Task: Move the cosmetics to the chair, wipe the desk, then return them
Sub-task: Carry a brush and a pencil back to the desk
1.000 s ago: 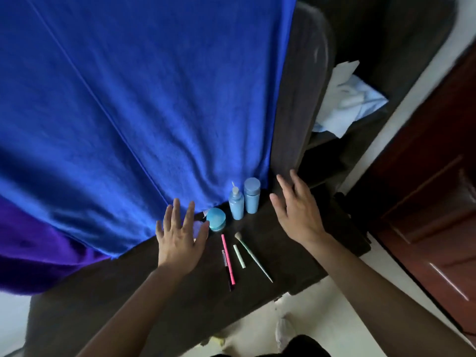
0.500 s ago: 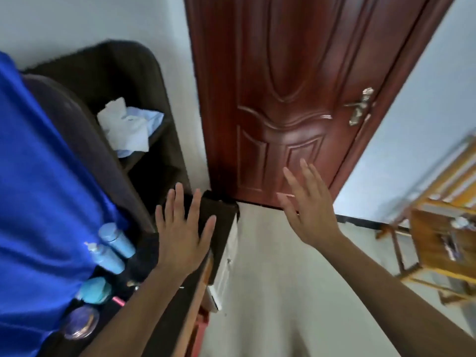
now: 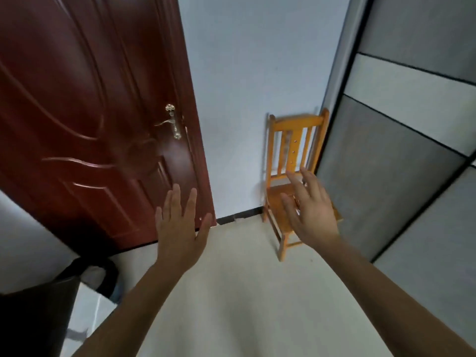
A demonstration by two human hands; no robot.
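While both hands hang in mid-air holding nothing, fingers are straight and spread, backs toward the camera. Left hand (image 3: pixel 180 238) is in front of the lower edge of a dark red panelled wooden door (image 3: pixel 90 112) with a brass lever handle (image 3: pixel 171 122). Right hand (image 3: pixel 314 217) overlaps the seat of a small orange slatted wooden chair (image 3: pixel 296 122) further off, not touching it. That chair stands upright on the pale floor (image 3: pixel 231 292), back against the white wall (image 3: pixel 257 60), between the door and grey panelled sliding doors (image 3: pixel 412 176) on the right. Its seat is mostly hidden by the right hand, so I cannot tell what lies on it. Dark piece of furniture (image 3: pixel 33 318) sits at lower left, blurred.
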